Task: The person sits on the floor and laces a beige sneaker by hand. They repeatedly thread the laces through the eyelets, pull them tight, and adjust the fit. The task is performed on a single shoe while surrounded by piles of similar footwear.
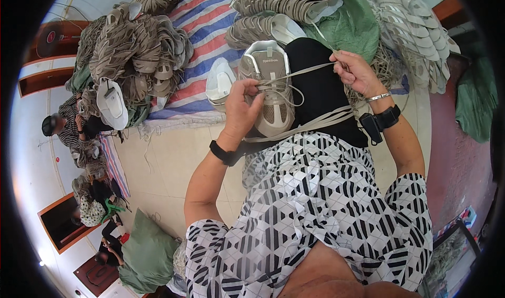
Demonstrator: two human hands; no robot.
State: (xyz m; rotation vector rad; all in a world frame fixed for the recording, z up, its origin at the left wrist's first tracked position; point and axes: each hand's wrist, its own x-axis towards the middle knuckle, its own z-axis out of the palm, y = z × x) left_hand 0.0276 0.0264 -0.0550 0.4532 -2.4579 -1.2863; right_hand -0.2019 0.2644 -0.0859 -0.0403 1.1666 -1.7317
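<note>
A beige-brown shoe upper [274, 112] with white lining lies over my black-clad leg [314, 61], its toe toward me. My left hand [244, 106] is closed on the upper's side, thumb and fingers at the eyelets. One flat beige shoelace [309, 69] stretches from the eyelets to my right hand [353, 72], which pinches it, raised to the right. Another stretch of lace curls in a loop beside the upper's tongue. Several loose laces [329, 120] lie across my lap.
Stacked uppers [284, 3] lie ahead, near a green sack [350, 22]. More piles sit on the striped sheet [202, 40] at left and a pale stack [413, 32] at right. A single white-lined upper [220, 81] lies left of mine. Other people [71, 122] sit at far left.
</note>
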